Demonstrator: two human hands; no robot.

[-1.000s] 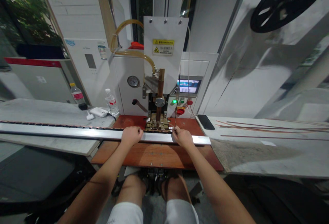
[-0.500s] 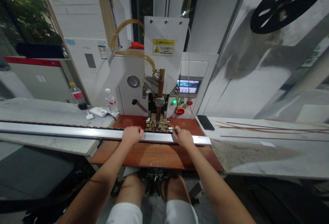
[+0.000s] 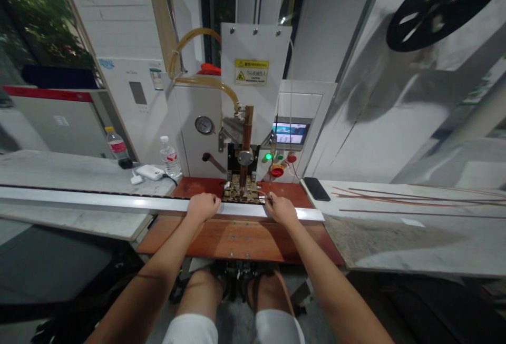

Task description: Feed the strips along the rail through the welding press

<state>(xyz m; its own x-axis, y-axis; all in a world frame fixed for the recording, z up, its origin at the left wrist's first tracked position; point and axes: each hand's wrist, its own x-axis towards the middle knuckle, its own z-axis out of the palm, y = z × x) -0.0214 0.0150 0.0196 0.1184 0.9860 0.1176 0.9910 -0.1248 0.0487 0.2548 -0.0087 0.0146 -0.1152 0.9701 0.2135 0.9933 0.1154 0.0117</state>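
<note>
A long aluminium rail (image 3: 98, 200) lies across the bench and passes under the copper electrode (image 3: 245, 146) of a white welding machine (image 3: 253, 78). My left hand (image 3: 202, 207) is closed on the rail just left of the brass fixture (image 3: 242, 192). To the right of that fixture my right hand (image 3: 280, 208) rests on the rail, fingers pinched around a thin wire or strip at the fixture's edge. A dark strip runs along the rail's far edge.
Two water bottles (image 3: 171, 156) and a white power bank (image 3: 151, 172) stand on the left bench. On the right are a black phone (image 3: 317, 188) and several thin copper strips (image 3: 415, 198). The machine's screen (image 3: 290, 133), green light and red buttons sit behind my right hand.
The view has tilted slightly; both hands stay on the rail in the same places.
</note>
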